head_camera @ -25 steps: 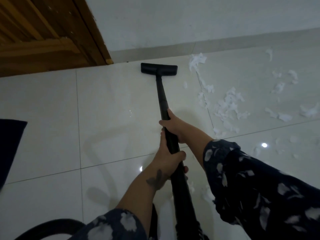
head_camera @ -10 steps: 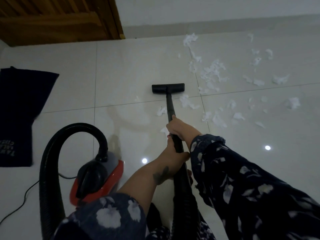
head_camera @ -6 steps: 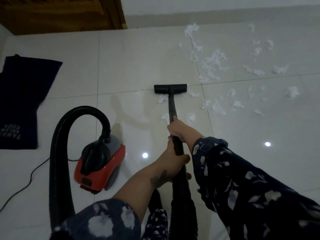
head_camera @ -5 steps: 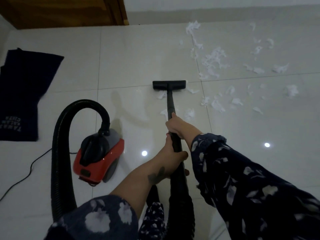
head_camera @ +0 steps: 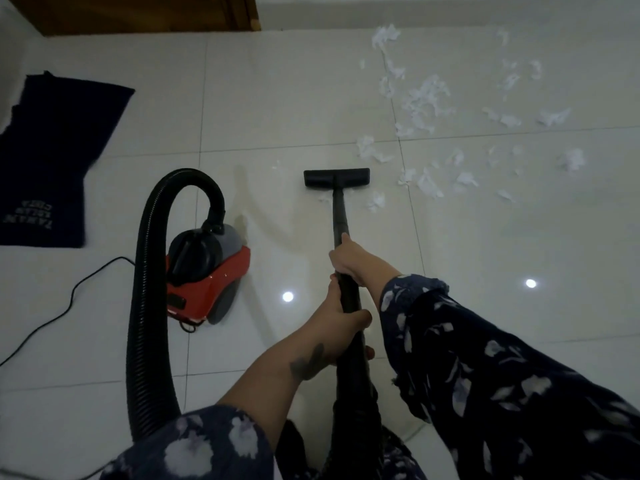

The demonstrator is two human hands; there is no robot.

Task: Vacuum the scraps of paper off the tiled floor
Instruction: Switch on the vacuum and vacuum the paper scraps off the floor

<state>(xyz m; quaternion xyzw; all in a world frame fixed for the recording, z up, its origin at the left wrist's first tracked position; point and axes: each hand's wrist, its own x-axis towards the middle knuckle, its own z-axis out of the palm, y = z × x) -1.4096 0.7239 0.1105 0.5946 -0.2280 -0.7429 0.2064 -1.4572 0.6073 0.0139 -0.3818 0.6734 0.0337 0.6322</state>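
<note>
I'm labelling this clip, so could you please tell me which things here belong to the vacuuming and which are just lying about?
Part of the job:
vacuum wand
floor nozzle
red canister
hose
paper scraps
left hand
right hand

Just lying about:
dark mat
wooden door

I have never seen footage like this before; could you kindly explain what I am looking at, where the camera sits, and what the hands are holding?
The camera is worn on a person's head and looks forward and down, so you see their own arms from above. Both hands grip the black wand of a vacuum cleaner: the right hand further along it, the left hand nearer the body. The wand ends in a flat nozzle resting on the tiled floor. White paper scraps lie mostly to the right of and beyond the nozzle. On the left sits the red vacuum body with its looping black hose, and further left a dark mat.
</note>
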